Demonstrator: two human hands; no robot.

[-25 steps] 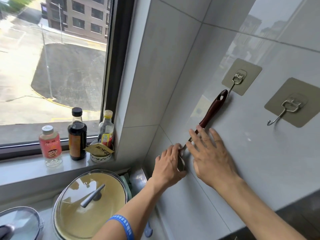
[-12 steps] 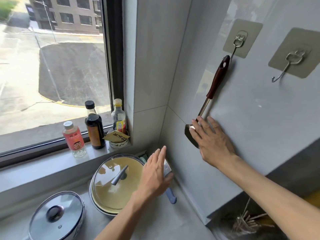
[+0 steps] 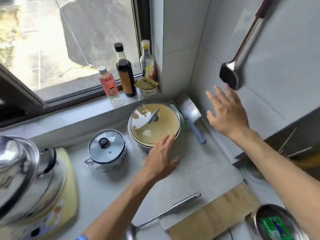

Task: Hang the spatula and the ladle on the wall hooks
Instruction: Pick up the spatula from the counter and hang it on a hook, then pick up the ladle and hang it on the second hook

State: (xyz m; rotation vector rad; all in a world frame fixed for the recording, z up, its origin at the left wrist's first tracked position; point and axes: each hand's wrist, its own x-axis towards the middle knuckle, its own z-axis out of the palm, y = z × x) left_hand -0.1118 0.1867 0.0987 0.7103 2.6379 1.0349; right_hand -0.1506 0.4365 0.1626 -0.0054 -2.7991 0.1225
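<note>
The spatula (image 3: 232, 71) hangs against the tiled wall at the upper right, its dark blade down and its red handle running out of the top of the frame; the hooks are out of view. A steel ladle (image 3: 166, 212) lies on the counter at the bottom centre, handle pointing up and right, bowl partly hidden by my left forearm. My right hand (image 3: 225, 111) is open with fingers spread, just below the spatula blade and apart from it. My left hand (image 3: 161, 158) is open, palm down over the counter beside the large pot's rim.
A large pot with a glass lid (image 3: 154, 123) and a small lidded pot (image 3: 107, 148) stand on the counter. A cleaver (image 3: 194, 118) lies by the wall. Three bottles (image 3: 125, 73) stand on the windowsill. A kettle (image 3: 26, 177) sits left, a steel bowl (image 3: 277, 222) bottom right.
My right hand has come off the spatula, which now hangs alone on the wall. My left hand has dropped to the counter. The view has tilted down, so the ladle shows.
</note>
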